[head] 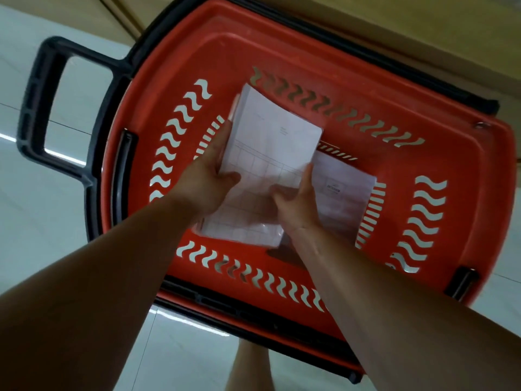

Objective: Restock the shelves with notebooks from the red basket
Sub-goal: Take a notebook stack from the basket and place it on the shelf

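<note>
Centre frame, over the red basket [465, 170]: stack of notebooks [276, 136] gripped at left edge by left hand [208, 182], at lower right by right hand [296, 207], thumbs on top. Right of centre, another notebook [349, 193] flat on basket floor.

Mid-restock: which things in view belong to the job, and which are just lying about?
Job: red basket; held notebooks, gripped by left hand and right hand; notebook lying in the basket.
Not in play: black pull handle; tiled floor.
</note>
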